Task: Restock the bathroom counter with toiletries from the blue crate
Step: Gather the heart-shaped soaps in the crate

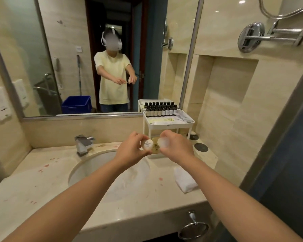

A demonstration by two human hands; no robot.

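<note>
My left hand [132, 148] pinches a small round white toiletry packet [147, 144] with print on its face. My right hand [177, 145] grips a second round white packet [163, 142]. Both hands are stretched out over the far rim of the sink, just in front of the lower level of a white two-tier rack [191, 121]. The rack's top tray holds a row of several small dark bottles [160, 110] and flat packets. The blue crate [76, 104] shows only as a reflection in the mirror, on the floor behind me.
A chrome faucet [83, 143] stands behind the oval sink [94, 165]. A folded white towel [184, 179] lies on the marble counter [33, 180] at the right. Two black round discs [201, 147] sit by the rack. A wall-mounted mirror arm [269, 36] juts out at upper right.
</note>
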